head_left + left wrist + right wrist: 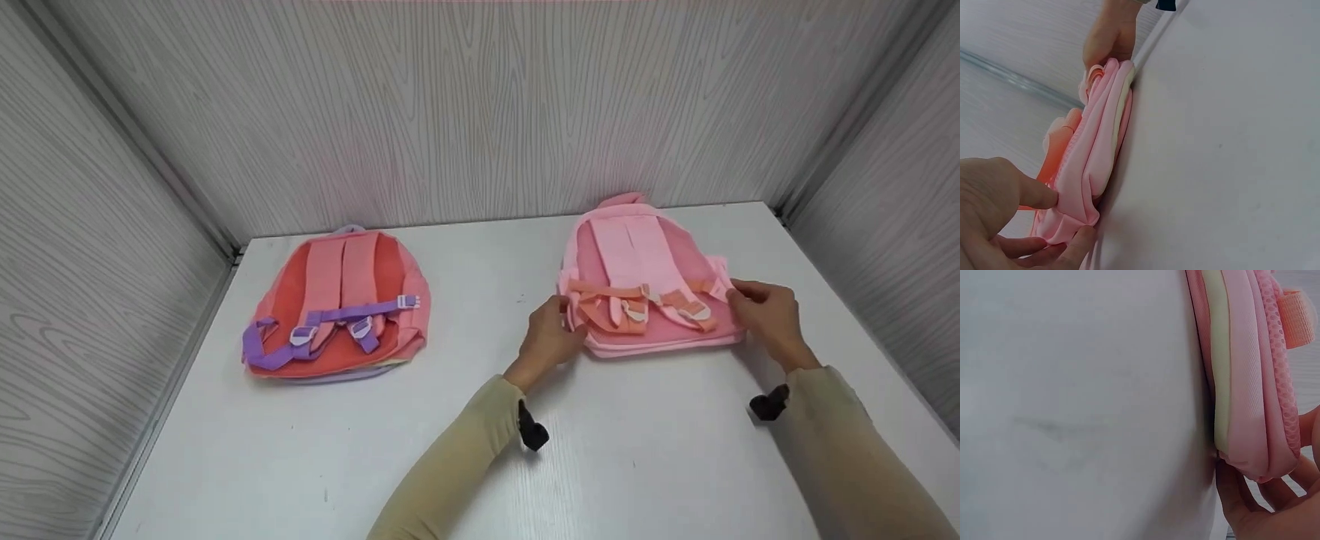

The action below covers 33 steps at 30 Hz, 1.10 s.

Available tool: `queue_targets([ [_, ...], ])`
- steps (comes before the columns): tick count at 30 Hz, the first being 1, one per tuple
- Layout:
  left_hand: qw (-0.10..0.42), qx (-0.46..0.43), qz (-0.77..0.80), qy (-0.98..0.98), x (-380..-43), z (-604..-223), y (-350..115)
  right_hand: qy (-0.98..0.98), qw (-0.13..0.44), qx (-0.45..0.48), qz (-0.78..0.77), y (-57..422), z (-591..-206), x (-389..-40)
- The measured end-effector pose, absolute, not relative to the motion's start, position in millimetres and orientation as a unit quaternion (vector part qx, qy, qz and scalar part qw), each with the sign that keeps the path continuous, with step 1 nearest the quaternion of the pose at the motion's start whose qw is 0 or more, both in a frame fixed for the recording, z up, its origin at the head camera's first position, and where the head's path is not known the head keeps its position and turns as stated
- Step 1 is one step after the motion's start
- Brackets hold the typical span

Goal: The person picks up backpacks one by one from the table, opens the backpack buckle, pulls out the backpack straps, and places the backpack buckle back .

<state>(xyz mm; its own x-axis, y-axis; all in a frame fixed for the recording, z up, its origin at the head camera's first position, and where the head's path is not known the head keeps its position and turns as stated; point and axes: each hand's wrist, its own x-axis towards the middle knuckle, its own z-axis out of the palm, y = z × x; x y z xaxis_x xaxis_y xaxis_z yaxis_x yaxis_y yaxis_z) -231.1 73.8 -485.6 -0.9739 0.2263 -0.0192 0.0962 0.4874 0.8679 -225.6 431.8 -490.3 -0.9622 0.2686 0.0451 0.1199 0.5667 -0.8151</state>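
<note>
Pale wood-grain panels (465,97) enclose a white bench (480,300) on three visible sides. On its right half, near the rear panel, a pink backpack (637,259) lies strap side up, its handle end pointing to that panel and its base toward the person. Its long axis, top to base, slants a little, the top leaning left. A coral backpack (330,289) lies well apart on the left, likewise strap side up and top rearward. Tan sleeves (457,450) reach in from the front. Both hands grip the pink pack: the left hand (550,341) pinches its lower left side, the right hand (769,319) its lower right. Orange webbing (607,290) crosses the pink pack, purple webbing (360,310) the coral one, each fitted with pale buckles (303,335).
</note>
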Motion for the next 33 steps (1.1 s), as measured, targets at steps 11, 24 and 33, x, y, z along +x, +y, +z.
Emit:
queue_targets([
  [11,0.084,0.074,0.487,0.866,-230,-486,40,-0.888,0.031,-0.107,0.446,400,-487,-229],
  [24,0.097,0.069,0.462,0.879,-225,-481,1,-0.888,-0.009,-0.079,0.452,372,-482,-224],
  [33,0.109,0.063,0.482,0.867,-219,-480,-25,-0.884,-0.048,-0.062,0.461,359,-479,-220],
])
